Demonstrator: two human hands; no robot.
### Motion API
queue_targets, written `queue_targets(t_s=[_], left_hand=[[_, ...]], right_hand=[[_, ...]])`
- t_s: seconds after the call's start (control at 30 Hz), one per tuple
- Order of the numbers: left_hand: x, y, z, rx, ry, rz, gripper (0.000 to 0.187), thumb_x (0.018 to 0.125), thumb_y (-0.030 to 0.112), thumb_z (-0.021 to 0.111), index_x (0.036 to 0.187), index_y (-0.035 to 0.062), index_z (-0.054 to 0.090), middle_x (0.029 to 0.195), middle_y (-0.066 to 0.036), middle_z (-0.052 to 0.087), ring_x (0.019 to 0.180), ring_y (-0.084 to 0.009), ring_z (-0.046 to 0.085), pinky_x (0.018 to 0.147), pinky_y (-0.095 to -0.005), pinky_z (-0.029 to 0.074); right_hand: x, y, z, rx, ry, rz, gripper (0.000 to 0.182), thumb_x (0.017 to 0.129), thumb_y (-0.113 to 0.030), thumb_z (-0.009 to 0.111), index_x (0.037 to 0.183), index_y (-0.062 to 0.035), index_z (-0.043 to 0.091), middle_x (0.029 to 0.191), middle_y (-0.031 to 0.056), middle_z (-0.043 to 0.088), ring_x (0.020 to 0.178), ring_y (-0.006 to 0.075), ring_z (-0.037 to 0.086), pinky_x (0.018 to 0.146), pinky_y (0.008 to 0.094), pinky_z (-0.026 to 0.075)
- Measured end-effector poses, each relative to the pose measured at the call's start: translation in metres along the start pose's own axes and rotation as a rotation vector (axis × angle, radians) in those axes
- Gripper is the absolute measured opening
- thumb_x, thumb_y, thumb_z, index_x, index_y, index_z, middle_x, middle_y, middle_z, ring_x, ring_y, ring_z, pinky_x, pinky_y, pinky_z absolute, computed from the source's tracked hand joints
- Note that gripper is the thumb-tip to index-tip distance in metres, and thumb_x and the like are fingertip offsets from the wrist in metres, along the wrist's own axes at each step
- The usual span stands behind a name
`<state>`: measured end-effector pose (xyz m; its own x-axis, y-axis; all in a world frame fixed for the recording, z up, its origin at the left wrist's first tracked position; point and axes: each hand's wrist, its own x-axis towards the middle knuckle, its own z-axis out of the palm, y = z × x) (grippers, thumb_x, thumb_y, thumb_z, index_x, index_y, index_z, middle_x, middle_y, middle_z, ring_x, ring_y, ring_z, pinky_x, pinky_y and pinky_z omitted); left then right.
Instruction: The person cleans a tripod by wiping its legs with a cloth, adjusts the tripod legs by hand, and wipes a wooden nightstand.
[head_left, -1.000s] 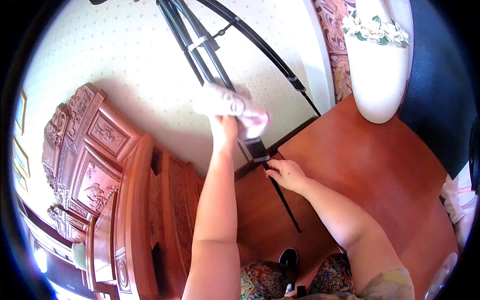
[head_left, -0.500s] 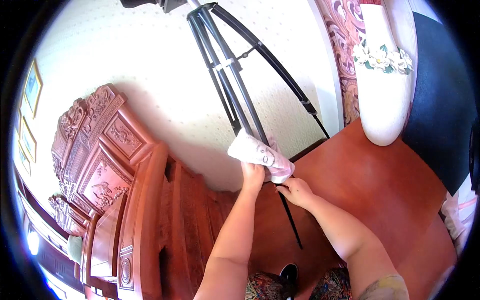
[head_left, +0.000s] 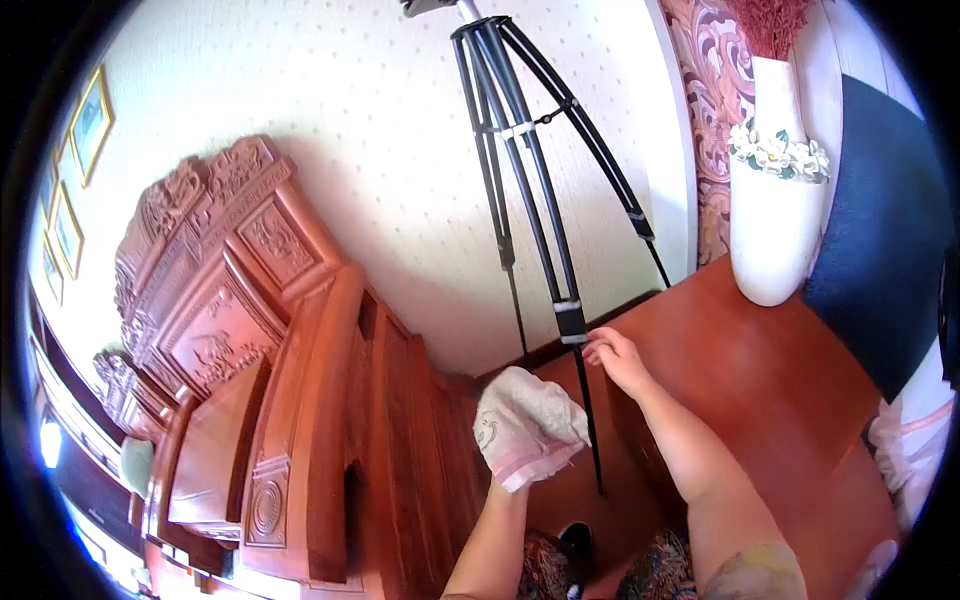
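A pale cloth with pink edging and a printed pattern [head_left: 530,428] is draped over my left hand [head_left: 508,488], low and just left of the tripod's near leg. The cloth hides the fingers of that hand, which holds it bunched. My right hand [head_left: 617,360] is on the right side of the near tripod leg [head_left: 549,245], just below its dark clamp [head_left: 570,322]. Its fingers are curled against the leg, and the tips are partly hidden. The black tripod stands with its legs spread in front of the pale wall.
At left stands a carved reddish wooden bench [head_left: 290,400]. A white vase with flowers [head_left: 775,235] rests on the reddish-brown surface [head_left: 740,400] at right, beside a dark blue panel [head_left: 880,230]. Framed pictures [head_left: 92,125] hang at far left. A shoe [head_left: 576,537] shows below.
My left hand has brought the cloth down and left, off the tripod leg. My right hand has moved slightly up the leg. The view has shifted, showing more of the tripod.
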<state>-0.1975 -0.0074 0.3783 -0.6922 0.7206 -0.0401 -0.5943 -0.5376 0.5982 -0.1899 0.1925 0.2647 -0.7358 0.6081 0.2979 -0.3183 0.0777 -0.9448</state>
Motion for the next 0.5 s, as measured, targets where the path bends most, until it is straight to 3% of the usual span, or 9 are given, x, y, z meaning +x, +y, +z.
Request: queue_targets(t_s=[0.03, 0.07, 0.1, 0.13, 0.23, 0.3, 0.4, 0.5], left_hand=[[-0.010, -0.002, 0.006, -0.263, 0.199, -0.162, 0.023, 0.078, 0.022, 0.048, 0.064, 0.0062, 0.040, 0.050, -0.011, 0.040, 0.040, -0.0260, 0.039, 0.039, -0.0388, 0.036], [-0.016, -0.011, -0.013, -0.089, -0.033, -0.130, 0.018, 0.080, 0.023, 0.046, 0.071, 0.0087, 0.040, 0.051, -0.009, 0.039, 0.042, -0.0248, 0.038, 0.040, -0.0378, 0.035], [-0.015, -0.018, -0.036, -0.108, -0.030, -0.147, 0.018, 0.080, 0.023, 0.046, 0.071, 0.0087, 0.040, 0.051, -0.009, 0.039, 0.042, -0.0248, 0.038, 0.040, -0.0378, 0.035], [-0.011, -0.024, -0.059, -0.123, -0.220, -0.204, 0.018, 0.083, 0.027, 0.046, 0.086, 0.0096, 0.044, 0.072, -0.009, 0.046, 0.063, -0.0235, 0.045, 0.057, -0.0363, 0.040], [-0.024, -0.024, -0.059, -0.268, -0.295, -0.334, 0.024, 0.084, 0.026, 0.049, 0.102, 0.0101, 0.047, 0.093, -0.007, 0.053, 0.086, -0.0213, 0.053, 0.073, -0.0333, 0.046], [-0.024, -0.026, -0.072, -0.224, -0.486, -0.280, 0.021, 0.084, 0.025, 0.048, 0.098, 0.0093, 0.047, 0.091, -0.008, 0.054, 0.081, -0.0207, 0.053, 0.070, -0.0331, 0.047], [-0.011, -0.035, -0.084, 0.093, -0.619, -0.170, 0.018, 0.085, 0.025, 0.045, 0.088, 0.0081, 0.047, 0.083, -0.010, 0.054, 0.069, -0.0206, 0.053, 0.062, -0.0340, 0.047], [-0.057, -0.018, -0.044, -0.061, 0.026, -0.288, 0.012, 0.083, 0.018, 0.049, 0.087, 0.0069, 0.052, 0.081, -0.005, 0.059, 0.068, -0.0213, 0.057, 0.060, -0.0338, 0.049]], right_hand=[[0.000, 0.002, 0.001, -0.281, -0.041, -0.072, 0.026, 0.079, -0.007, 0.043, 0.104, 0.0004, 0.050, 0.086, 0.0105, 0.061, 0.077, 0.0181, 0.058, 0.071, 0.0297, 0.046], [-0.001, 0.005, 0.003, -0.559, -0.085, -0.143, 0.026, 0.079, -0.006, 0.044, 0.104, 0.0003, 0.049, 0.085, 0.0100, 0.061, 0.077, 0.0182, 0.058, 0.070, 0.0294, 0.046], [0.002, 0.011, 0.004, -0.580, -0.083, -0.126, 0.026, 0.079, -0.006, 0.044, 0.104, 0.0003, 0.049, 0.085, 0.0100, 0.061, 0.077, 0.0182, 0.058, 0.070, 0.0294, 0.046], [0.008, 0.015, 0.003, -0.479, -0.066, -0.055, 0.026, 0.080, -0.008, 0.045, 0.104, -0.0005, 0.049, 0.085, 0.0093, 0.061, 0.076, 0.0183, 0.058, 0.069, 0.0300, 0.046], [-0.016, -0.005, 0.010, -0.284, 0.039, 0.096, 0.027, 0.082, -0.014, 0.047, 0.106, -0.0023, 0.049, 0.090, 0.0074, 0.060, 0.080, 0.0178, 0.058, 0.069, 0.0314, 0.046], [-0.048, -0.029, 0.022, -0.184, 0.128, 0.178, 0.028, 0.083, -0.018, 0.049, 0.106, -0.0033, 0.049, 0.095, 0.0063, 0.059, 0.085, 0.0172, 0.057, 0.071, 0.0323, 0.045], [-0.112, -0.069, 0.042, -0.060, 0.171, 0.403, 0.034, 0.086, -0.029, 0.048, 0.110, -0.0048, 0.047, 0.102, 0.0041, 0.053, 0.098, 0.0131, 0.047, 0.081, 0.0302, 0.040], [-0.155, -0.052, 0.038, 0.287, 0.118, 0.500, 0.044, 0.085, -0.038, 0.049, 0.114, -0.0049, 0.045, 0.106, 0.0069, 0.052, 0.100, 0.0172, 0.048, 0.085, 0.0311, 0.040]])
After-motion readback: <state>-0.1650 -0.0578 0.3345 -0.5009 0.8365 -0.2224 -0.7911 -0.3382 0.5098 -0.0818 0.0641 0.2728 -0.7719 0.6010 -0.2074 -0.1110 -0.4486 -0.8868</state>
